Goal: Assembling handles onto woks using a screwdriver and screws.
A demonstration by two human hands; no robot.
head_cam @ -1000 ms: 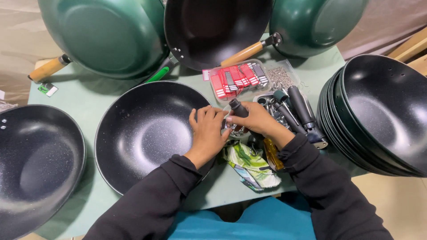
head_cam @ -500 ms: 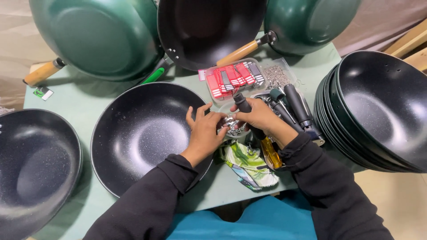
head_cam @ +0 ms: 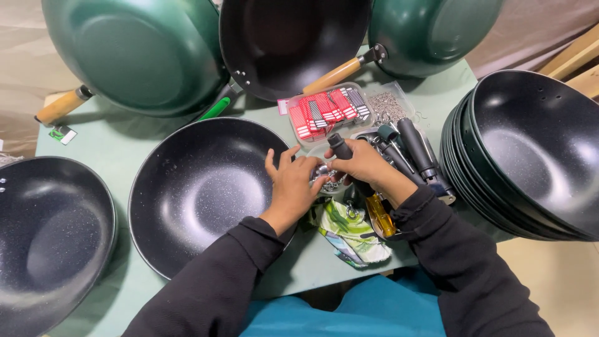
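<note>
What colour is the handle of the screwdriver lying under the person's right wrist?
Translucent yellow-amber; the screwdriver handle shows best in the head view, just under the right hand.

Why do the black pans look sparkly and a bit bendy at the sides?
Head view: overhead light leaves soft pale glare patches on the black speckled pan and on the stacked pans; the wide lens curves the green table edges and stretches the side pans; the left hand and right hand look sharp, with soft shadows under the pans.

Stacked black pans [head_cam: 530, 150], green woks [head_cam: 134, 53]
</note>
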